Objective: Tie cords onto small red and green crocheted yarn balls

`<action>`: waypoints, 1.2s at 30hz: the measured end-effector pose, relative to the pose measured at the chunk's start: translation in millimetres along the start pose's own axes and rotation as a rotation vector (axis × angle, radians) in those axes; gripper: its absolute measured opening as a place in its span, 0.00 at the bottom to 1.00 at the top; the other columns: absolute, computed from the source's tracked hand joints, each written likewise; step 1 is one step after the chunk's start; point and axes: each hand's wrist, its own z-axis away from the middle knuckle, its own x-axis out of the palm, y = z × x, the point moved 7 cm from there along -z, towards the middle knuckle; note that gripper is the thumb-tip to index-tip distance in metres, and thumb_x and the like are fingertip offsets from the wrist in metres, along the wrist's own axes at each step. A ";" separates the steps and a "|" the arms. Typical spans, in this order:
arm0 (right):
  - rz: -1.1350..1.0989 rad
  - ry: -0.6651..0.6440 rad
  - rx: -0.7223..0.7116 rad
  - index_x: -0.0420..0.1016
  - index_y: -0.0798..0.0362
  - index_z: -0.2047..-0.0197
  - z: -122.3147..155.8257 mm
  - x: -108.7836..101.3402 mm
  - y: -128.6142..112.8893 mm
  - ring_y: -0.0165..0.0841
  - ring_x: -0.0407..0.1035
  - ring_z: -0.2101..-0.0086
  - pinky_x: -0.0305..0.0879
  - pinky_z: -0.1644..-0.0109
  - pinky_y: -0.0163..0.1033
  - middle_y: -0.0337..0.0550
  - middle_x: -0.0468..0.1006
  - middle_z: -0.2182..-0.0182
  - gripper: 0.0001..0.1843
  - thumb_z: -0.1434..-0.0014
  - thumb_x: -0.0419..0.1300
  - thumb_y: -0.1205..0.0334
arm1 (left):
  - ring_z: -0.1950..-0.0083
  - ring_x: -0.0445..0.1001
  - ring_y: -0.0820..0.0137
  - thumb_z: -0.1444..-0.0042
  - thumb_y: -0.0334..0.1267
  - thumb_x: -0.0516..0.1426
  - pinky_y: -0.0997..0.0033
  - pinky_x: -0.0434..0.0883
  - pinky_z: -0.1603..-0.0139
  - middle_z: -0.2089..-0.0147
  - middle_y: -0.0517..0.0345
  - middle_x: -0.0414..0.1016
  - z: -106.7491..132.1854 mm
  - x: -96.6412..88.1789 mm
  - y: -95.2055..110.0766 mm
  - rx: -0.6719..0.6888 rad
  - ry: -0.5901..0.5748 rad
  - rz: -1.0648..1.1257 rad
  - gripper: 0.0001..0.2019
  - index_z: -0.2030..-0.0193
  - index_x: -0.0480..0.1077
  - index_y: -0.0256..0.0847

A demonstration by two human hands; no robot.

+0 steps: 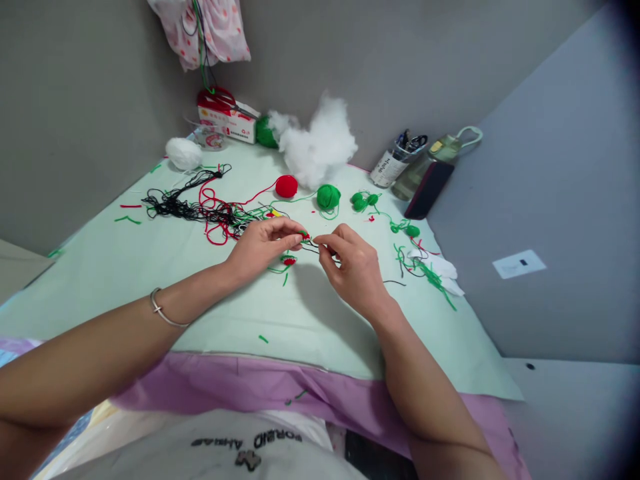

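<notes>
Head view shows me the left hand [257,247] pinching a small red-and-green yarn piece [305,236] above the desk [190,293], while the right hand [354,267] pinches just beside it (on what, I can't tell). Dark strands [311,249] trail between them, so I judge it unfinished; a similar patch [289,261] lies nearby, perhaps done. Tangled black yarn [173,203] beside the left hand could snag; a red ball [287,187], green ball [329,197] and white stuffing [320,143] sit behind.

Scissors [231,103] on box [241,127], yarn ball [329,197] before stuffing [320,143]; bottle [415,177] — right
</notes>
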 end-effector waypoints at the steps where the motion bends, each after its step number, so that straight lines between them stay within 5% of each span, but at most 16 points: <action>1: 0.001 0.006 -0.002 0.78 0.53 0.59 0.0 -0.9 -0.3 0.30 0.64 0.71 0.59 0.69 0.36 0.42 0.68 0.70 0.11 0.34 0.54 0.70 | 0.60 0.81 0.66 0.47 0.44 0.67 0.62 0.77 0.50 0.61 0.56 0.80 -0.2 -0.8 0.2 -0.004 0.006 0.002 0.13 0.60 0.78 0.38; 12: -0.063 0.004 0.022 0.79 0.54 0.58 0.3 -1.1 6.1 0.30 0.63 0.71 0.60 0.66 0.38 0.41 0.67 0.70 0.11 0.33 0.54 0.69 | 0.60 0.81 0.66 0.49 0.47 0.69 0.60 0.77 0.48 0.62 0.56 0.81 -0.9 -3.8 -5.7 -0.072 -0.020 0.065 0.15 0.60 0.78 0.39; 23: -0.473 -0.136 0.238 0.82 0.51 0.60 -3.5 -1.6 32.2 0.29 0.62 0.70 0.59 0.65 0.37 0.39 0.68 0.70 0.08 0.35 0.60 0.66 | 0.61 0.81 0.69 0.50 0.43 0.70 0.65 0.77 0.50 0.60 0.55 0.82 -0.4 5.2 -13.4 -0.234 -0.168 0.227 0.14 0.58 0.80 0.40; 36: -0.451 -0.178 0.126 0.82 0.49 0.59 -4.2 -3.4 23.6 0.30 0.67 0.67 0.62 0.63 0.37 0.40 0.71 0.67 0.09 0.34 0.60 0.65 | 0.63 0.81 0.66 0.49 0.46 0.69 0.65 0.77 0.56 0.68 0.55 0.81 4.5 10.8 -11.4 -0.263 -0.258 0.150 0.15 0.59 0.78 0.40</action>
